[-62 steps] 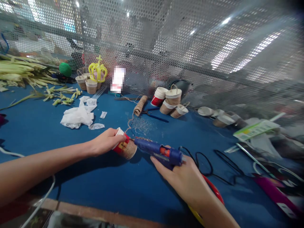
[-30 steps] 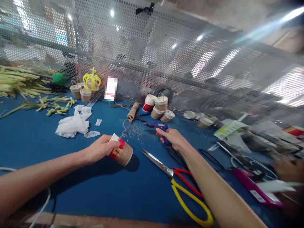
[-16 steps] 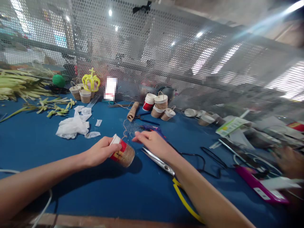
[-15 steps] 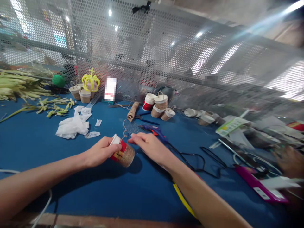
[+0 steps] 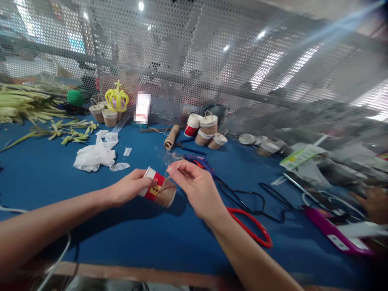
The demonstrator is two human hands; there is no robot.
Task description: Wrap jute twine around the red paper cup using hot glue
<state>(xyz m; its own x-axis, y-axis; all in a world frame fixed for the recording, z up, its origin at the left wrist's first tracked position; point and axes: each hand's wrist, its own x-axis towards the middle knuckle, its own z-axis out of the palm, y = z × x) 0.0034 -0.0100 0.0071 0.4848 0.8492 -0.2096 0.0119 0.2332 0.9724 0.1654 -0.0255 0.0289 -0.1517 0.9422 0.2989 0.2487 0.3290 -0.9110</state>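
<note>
Left fingers [image 5: 149, 182] hold cup [image 5: 160, 188] tipped, maybe so string-wrapped end [image 5: 167, 195] faces right fingers [image 5: 176, 174], which pinch string [image 5: 173, 155].

Tapered red-and-white paper cup [image 5: 154, 186]: white rim, red middle with yellow print, tan twine rings round the base
Thin tan twine strand [image 5: 173, 154]: pale brown
Rolled tan twine bundle [image 5: 171, 137]: plain light brown
Blue plastic glue gun [image 5: 206, 162]: dark blue, red-orange trigger
Red looped scissor handle [image 5: 268, 243]: solid red
Yellow crown-shaped ornament [image 5: 117, 99]: bright yellow ribs
Smooth flat blue tabletop [image 5: 127, 246]: even deep blue
Perforated grey metal screen [image 5: 182, 56]: silver-grey, dotted with round holes
</note>
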